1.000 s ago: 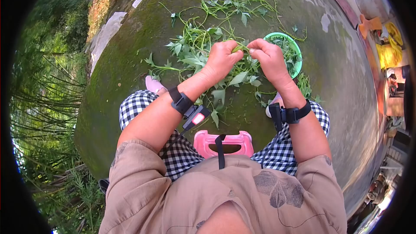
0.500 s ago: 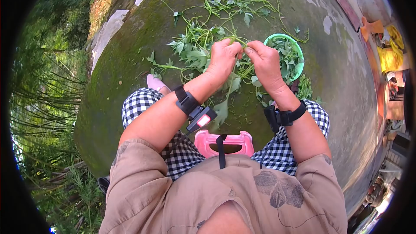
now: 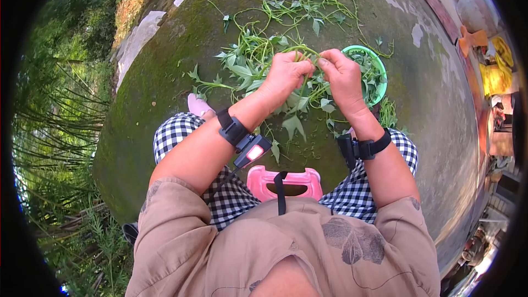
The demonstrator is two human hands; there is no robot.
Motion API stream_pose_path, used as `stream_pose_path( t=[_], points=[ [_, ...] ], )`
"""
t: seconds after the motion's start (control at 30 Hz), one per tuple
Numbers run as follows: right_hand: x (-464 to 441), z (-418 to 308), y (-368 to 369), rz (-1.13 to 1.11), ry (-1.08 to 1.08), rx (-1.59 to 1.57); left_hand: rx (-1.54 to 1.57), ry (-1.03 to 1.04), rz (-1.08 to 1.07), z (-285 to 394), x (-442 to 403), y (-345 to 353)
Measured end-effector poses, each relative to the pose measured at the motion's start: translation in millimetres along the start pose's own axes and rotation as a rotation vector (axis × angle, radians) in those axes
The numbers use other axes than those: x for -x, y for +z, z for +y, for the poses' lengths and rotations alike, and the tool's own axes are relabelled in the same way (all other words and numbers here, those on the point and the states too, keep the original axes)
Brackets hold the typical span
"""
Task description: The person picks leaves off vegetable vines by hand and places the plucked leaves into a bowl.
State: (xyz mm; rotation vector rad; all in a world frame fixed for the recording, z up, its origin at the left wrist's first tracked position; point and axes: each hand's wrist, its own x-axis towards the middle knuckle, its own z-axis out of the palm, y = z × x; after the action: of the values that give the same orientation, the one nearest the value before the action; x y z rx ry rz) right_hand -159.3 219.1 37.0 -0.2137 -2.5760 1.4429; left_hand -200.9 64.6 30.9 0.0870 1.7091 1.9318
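My left hand [image 3: 286, 77] is closed around a green leafy vine [image 3: 308, 49], with stems showing above the fist and leaves hanging below it. Close beside it, my right hand [image 3: 342, 76] pinches the same vine between thumb and fingers. Under and to the left of my hands lies a heap of leafy vines [image 3: 242, 71] on the ground. A green-rimmed basket [image 3: 384, 81] filled with picked leaves [image 3: 367, 71] stands just right of my right hand. My fingers hide part of the stem.
Bare, tangled stems [image 3: 297, 0] are spread on the mossy concrete [image 3: 165, 71] farther ahead. A pink plastic stool [image 3: 286, 179] is between my knees. Bamboo and bushes [image 3: 66, 121] grow at the left; yellow bags [image 3: 495, 74] and other household items sit at the far right.
Both hands have shifted slightly right, still holding the vine. The long leaf that hung below my hands has swung up, and several leaves now hang there.
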Motion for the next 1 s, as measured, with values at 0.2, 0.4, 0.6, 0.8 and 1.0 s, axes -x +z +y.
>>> stream_pose_path(
  t=[0.2, 0.4, 0.6, 0.8, 1.0],
  points=[
    [4.7, -1.4, 3.4, 0.026, -0.258, 0.262, -0.853, 0.79, 0.2, -28.8, -15.0, -1.0],
    [4.4, -3.4, 0.6, -0.149, 0.294, -0.622, 0.04, 0.159, -0.008, -7.4, -7.4, -4.1],
    [2.8, -2.7, 1.5, -0.015, 0.274, -0.505, 0.147, 0.034, 0.068, 5.2, 0.9, 11.6],
    [5.6, 0.4, 4.4, 0.02, 0.198, -0.401, 0.171, -0.019, 0.044, -3.6, -1.7, 9.6],
    [0.6, 0.6, -4.3, -0.023, 0.258, -0.482, 0.067, -0.064, 0.045, -2.3, -1.7, 6.3]
  ],
)
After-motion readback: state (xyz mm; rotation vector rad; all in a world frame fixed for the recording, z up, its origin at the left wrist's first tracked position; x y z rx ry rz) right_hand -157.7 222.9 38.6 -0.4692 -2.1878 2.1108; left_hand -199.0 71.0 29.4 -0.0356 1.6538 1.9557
